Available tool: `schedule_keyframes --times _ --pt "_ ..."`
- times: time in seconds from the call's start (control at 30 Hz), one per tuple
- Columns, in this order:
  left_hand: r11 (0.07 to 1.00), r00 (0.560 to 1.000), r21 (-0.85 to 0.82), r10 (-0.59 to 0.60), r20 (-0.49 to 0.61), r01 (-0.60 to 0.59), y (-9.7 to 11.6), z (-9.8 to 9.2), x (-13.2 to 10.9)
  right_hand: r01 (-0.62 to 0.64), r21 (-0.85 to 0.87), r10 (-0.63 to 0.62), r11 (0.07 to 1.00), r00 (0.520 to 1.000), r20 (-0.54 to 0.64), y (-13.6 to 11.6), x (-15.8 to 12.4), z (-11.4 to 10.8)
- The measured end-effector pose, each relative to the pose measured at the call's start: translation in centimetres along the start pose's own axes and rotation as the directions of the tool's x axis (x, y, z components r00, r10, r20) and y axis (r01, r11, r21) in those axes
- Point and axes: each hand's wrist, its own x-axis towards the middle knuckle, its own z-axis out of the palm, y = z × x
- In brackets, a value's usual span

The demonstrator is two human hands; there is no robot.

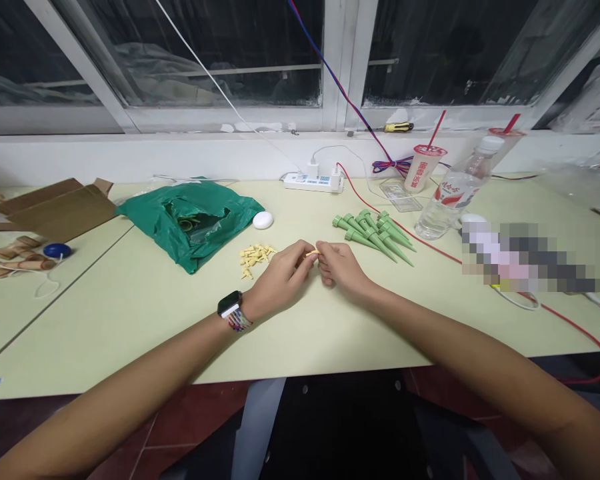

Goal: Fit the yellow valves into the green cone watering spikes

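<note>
Long pale-green table (130, 320) below white-framed window (336, 67). Open cardboard box (55, 210) at far L of table. Green plastic bag (190, 223) L of centre, contents not identifiable. Power strip (313, 181) at back edge, plugs inserted. Clear plastic bottle (453, 190) tilted, back R; paper cup (423, 167) w/ red straw just beside it. Red wire (405, 227) runs across R side of table. Group of green plastic spikes (375, 237) lies just R of R hand (341, 267). Loose pile of small yellow pieces (255, 259) lies just L of L hand (280, 280). Both hands meet mid-table, fingers curled, pinching one small yellow piece (311, 253) between them; item mostly hidden by fingers. Smartwatch (229, 303) and beaded bracelet (239, 320) on L wrist.
</note>
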Motion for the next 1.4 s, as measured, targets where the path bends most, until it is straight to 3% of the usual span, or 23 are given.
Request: schedule_keyframes --times 0.2,0.3,0.47,0.87,0.97,1.1,1.2,1.27,1.33,1.4 --pt "0.999 0.999 0.018 0.042 -0.006 -0.041 -0.1 -0.2 0.2 0.048 -0.119 -0.048 0.992 0.999 -0.001 0.2 0.1 -0.4" --pt "0.988 1.0 -0.156 -0.009 0.02 0.012 -0.1 0.1 0.3 0.108 -0.186 -0.109 0.977 0.994 0.01 0.3 0.0 -0.4" --pt "0.823 0.983 -0.538 -0.152 0.105 0.184 0.0 0.8 0.5 0.231 -0.382 -0.259 0.895 0.966 -0.022 -0.2 -0.6 -0.1" --pt "0.468 0.914 -0.799 -0.326 0.242 0.379 0.6 0.6 0.7 0.342 -0.507 -0.395 0.791 0.919 0.004 0.2 -0.3 0.3" --pt "0.328 0.873 -0.831 -0.358 0.33 0.449 0.7 -0.1 0.9 0.423 -0.577 -0.475 0.699 0.877 0.067 0.1 -0.2 0.1" --pt "0.224 0.79 -0.762 -0.267 0.552 0.608 0.5 -1.8 1.2 0.603 -0.681 -0.57 0.415 0.756 0.322 -1.3 0.1 -0.9" --pt "0.283 0.749 -0.696 -0.176 0.639 0.66 0.5 -2.5 1.1 0.66 -0.696 -0.543 0.282 0.708 0.452 -2.4 -0.1 -1.8" --pt "0.395 0.787 -0.691 -0.17 0.592 0.605 0.7 -2.5 0.7 0.66 -0.693 -0.54 0.289 0.71 0.451 -2.5 -0.4 -2.1" --pt "0.611 0.885 -0.656 -0.183 0.427 0.443 0.8 -2.2 0.2 0.625 -0.661 -0.531 0.415 0.756 0.382 -2.2 -0.8 -2.0" --pt "0.864 0.976 -0.463 -0.131 0.174 0.198 0.9 -1.9 -0.2 0.528 -0.542 -0.453 0.653 0.847 0.279 -1.6 -1.0 -1.6"
